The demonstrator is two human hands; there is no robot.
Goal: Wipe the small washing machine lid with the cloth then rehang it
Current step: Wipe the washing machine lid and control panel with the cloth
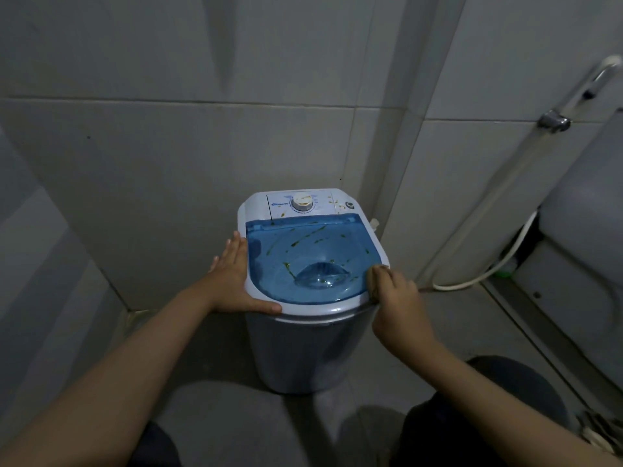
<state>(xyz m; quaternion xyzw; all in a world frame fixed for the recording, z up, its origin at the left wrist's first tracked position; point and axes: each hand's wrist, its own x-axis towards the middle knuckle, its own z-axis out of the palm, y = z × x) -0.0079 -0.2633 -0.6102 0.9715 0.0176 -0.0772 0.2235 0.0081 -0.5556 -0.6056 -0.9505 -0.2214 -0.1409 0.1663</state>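
A small white washing machine (303,348) stands on the floor against the tiled wall. Its blue see-through lid (303,254) is closed and carries yellow-green smears and specks. The white control panel (323,202) behind the lid, with a round dial (302,201), is spotted too. My left hand (232,278) lies flat against the machine's left side, fingers straight and thumb along the front rim. My right hand (397,305) is closed at the lid's right edge. A small tan wad of cloth (372,278) shows at its fingertips, touching the lid's rim.
A white toilet (586,251) fills the right side. A white hose (485,271) loops over the floor beside it, and a wall pipe with a metal valve (554,121) runs up above. Tiled walls close in behind and at left. My dark-clothed knees (472,419) are at the bottom.
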